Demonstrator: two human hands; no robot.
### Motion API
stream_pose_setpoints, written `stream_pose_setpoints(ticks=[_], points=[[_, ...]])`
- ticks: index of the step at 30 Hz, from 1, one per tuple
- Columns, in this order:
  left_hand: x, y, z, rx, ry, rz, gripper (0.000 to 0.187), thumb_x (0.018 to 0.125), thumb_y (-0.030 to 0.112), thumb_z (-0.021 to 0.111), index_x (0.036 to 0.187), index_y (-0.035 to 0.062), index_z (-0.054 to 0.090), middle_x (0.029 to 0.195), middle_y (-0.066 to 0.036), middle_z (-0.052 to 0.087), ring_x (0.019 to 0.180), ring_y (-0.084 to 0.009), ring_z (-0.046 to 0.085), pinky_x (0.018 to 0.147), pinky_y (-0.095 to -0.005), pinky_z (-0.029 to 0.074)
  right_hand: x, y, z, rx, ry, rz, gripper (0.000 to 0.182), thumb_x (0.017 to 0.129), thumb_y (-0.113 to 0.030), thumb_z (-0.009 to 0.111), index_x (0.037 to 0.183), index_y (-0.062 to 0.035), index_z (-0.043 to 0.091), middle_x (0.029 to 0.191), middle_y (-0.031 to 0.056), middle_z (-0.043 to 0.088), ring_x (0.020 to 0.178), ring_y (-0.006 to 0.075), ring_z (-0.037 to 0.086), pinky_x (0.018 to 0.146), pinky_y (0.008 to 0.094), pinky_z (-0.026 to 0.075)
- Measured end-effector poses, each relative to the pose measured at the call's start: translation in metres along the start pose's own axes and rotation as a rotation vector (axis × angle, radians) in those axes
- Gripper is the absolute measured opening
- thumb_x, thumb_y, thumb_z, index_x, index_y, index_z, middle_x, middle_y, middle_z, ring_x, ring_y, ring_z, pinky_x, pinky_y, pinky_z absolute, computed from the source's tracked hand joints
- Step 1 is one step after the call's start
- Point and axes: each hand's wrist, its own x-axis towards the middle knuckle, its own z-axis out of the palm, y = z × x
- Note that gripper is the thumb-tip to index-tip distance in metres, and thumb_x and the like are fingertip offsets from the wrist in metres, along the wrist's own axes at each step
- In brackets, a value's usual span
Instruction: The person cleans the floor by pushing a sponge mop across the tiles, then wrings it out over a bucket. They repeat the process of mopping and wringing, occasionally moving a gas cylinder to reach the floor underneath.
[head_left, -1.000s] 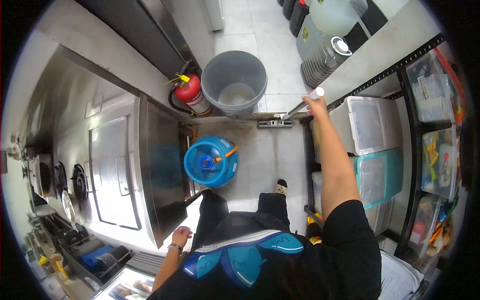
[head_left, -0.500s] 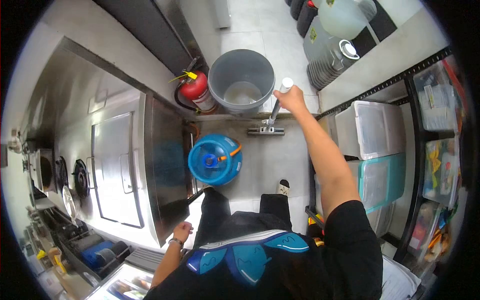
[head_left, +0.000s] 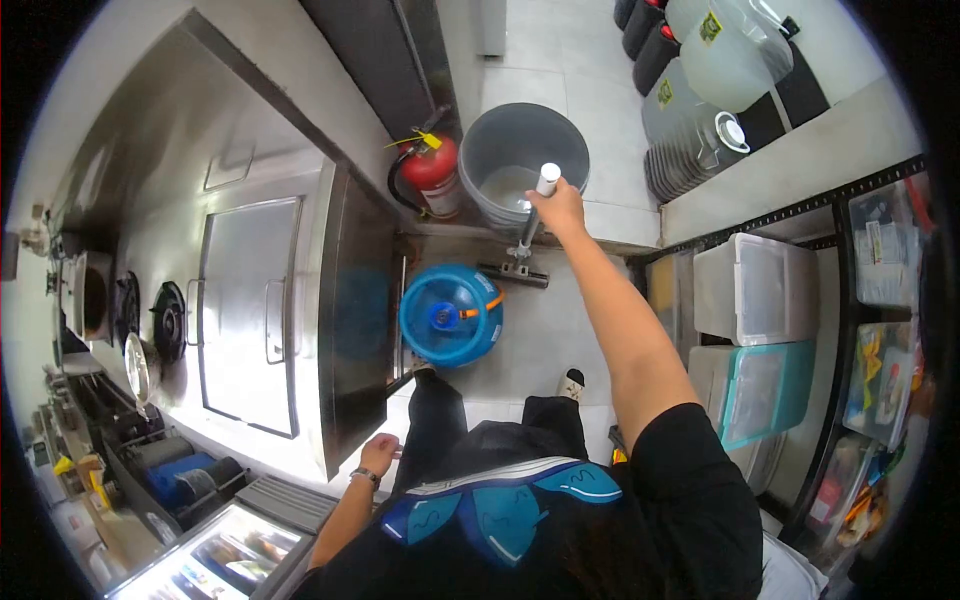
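Observation:
My right hand [head_left: 560, 208] is wrapped round the upper shaft of a mop [head_left: 514, 275] with a white-topped handle. The mop's flat, dark head rests on the grey floor, just right of a blue water jug [head_left: 451, 316] with an orange handle. Beyond the mop stands a grey bucket [head_left: 525, 150] with some cloudy liquid at its bottom. My left hand [head_left: 380, 454] hangs near my left leg beside the steel counter, its fingers loosely curled; whether anything is in it cannot be made out.
A red fire extinguisher [head_left: 432, 172] stands left of the bucket. The steel counter [head_left: 350, 330] lines the left side. Shelves with plastic boxes [head_left: 765, 390] line the right. Large jugs [head_left: 690, 100] stand at the upper right. A raised step [head_left: 625, 225] crosses the floor beyond the mop.
The view has shifted, so the surroundings appear farther right. My right hand and the mop have moved left relative to the bucket and blue jug, and the mop head has turned slightly.

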Motion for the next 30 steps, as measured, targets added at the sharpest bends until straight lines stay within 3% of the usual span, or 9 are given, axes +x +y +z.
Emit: stream_pose_setpoints(ticks=[6,8,10,12,15,16,19,20,30], points=[[0.011,0.006,0.004,-0.218,-0.073,-0.080,0.020,0.085,0.019,0.051,0.093,0.0013,0.055,0.082,-0.012,0.062,0.066,-0.0166,0.061,0.055,-0.0254,0.049,0.007,0.033,0.011,0.068,-0.084,0.073,0.064,0.065,-0.031,0.070,0.113,0.0051,0.046,0.104,0.0269,0.055,0.098,0.0383,0.053,0.084,0.0402,0.042],[0.012,0.024,0.006,-0.444,-0.088,-0.150,0.020,0.085,0.020,0.050,0.094,0.0027,0.055,0.082,-0.011,0.062,0.066,-0.0160,0.061,0.055,-0.0245,0.048,0.000,0.042,0.011,0.034,-0.063,0.127,0.073,0.068,-0.035,0.069,0.123,-0.0017,0.035,0.094,0.0174,0.056,0.079,0.0245,0.057,0.053,0.0326,0.046],[0.022,0.028,0.003,-0.600,-0.207,-0.094,0.019,0.084,0.017,0.048,0.098,0.0048,0.051,0.087,-0.011,0.061,0.070,-0.0175,0.059,0.057,-0.0267,0.048,-0.038,0.009,-0.008,0.169,-0.161,0.317,0.077,0.070,-0.036,0.067,0.129,-0.0056,0.029,0.095,0.0148,0.056,0.072,0.0189,0.057,0.042,0.0301,0.047],[0.019,0.050,0.006,-0.799,-0.142,-0.132,0.021,0.089,0.021,0.044,0.103,0.0078,0.050,0.096,-0.012,0.059,0.082,-0.0202,0.060,0.067,-0.0309,0.048,-0.060,0.035,0.010,0.150,-0.099,0.307,0.066,0.074,-0.032,0.064,0.127,-0.0061,0.033,0.093,0.0124,0.056,0.068,0.0161,0.056,0.044,0.0282,0.046],[0.026,0.073,0.011,-0.928,-0.089,-0.083,0.022,0.087,0.024,0.049,0.103,0.0094,0.049,0.093,-0.010,0.060,0.080,-0.0214,0.060,0.064,-0.0324,0.048,-0.130,0.038,0.038,0.303,-0.506,0.300,0.034,0.079,-0.020,0.056,0.110,-0.0061,0.049,0.080,0.0057,0.058,0.064,0.0145,0.057,0.052,0.0287,0.048],[0.029,0.082,0.014,-0.934,-0.038,-0.055,0.021,0.087,0.023,0.049,0.102,0.0093,0.049,0.092,-0.010,0.060,0.078,-0.0206,0.060,0.063,-0.0320,0.048,-0.156,0.032,0.045,0.454,-0.848,0.308,0.029,0.079,-0.015,0.056,0.104,-0.0013,0.051,0.085,0.0115,0.059,0.064,0.0182,0.059,0.050,0.0288,0.049],[0.035,0.113,0.032,-0.985,0.109,0.044,0.017,0.086,0.020,0.049,0.099,0.0083,0.051,0.085,-0.007,0.062,0.069,-0.0144,0.059,0.056,-0.0251,0.044,-0.243,-0.040,0.058,0.486,-1.360,0.619,0.040,0.079,-0.026,0.060,0.104,0.0036,0.050,0.091,0.0188,0.059,0.071,0.0254,0.062,0.063,0.0343,0.053],[0.034,0.126,0.037,-0.955,0.146,0.084,0.016,0.086,0.019,0.049,0.098,0.0077,0.051,0.084,-0.007,0.062,0.067,-0.0139,0.059,0.055,-0.0245,0.044,-0.261,-0.054,0.063,0.445,-1.449,0.583,0.048,0.077,-0.032,0.063,0.103,0.0060,0.050,0.091,0.0206,0.058,0.075,0.0258,0.062,0.066,0.0347,0.053],[0.021,0.176,0.042,-0.805,0.300,0.285,0.009,0.087,0.014,0.047,0.088,0.0073,0.053,0.074,-0.006,0.061,0.061,-0.0119,0.058,0.051,-0.0207,0.043,-0.304,-0.097,0.071,0.771,-1.372,0.650,0.033,0.075,-0.009,0.059,0.102,0.0035,0.047,0.096,0.0118,0.054,0.083,0.0209,0.058,0.076,0.0319,0.049]])
